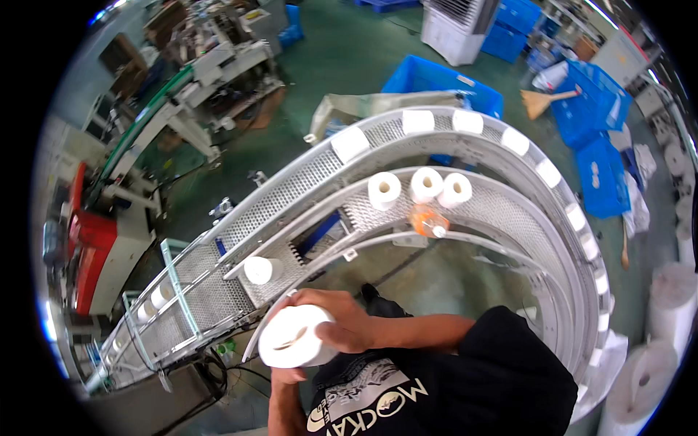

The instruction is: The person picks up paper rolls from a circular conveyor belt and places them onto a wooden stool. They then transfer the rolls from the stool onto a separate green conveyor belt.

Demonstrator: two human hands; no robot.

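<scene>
Both hands are gripping one white paper roll at the conveyor's near edge: right hand wrapping over it, left hand supporting beneath. Step appears to be roll handling; setting it down probably needs a free belt gap.

White paper roll with squashed core, end-on, beside conveyor's near rail

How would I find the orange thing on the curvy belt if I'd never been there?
Find the curved white conveyor that bends around the person. On its inner track stand three white paper rolls in a row. Just below them lies the orange bottle, the only bright-coloured thing among all the white rolls.
</scene>
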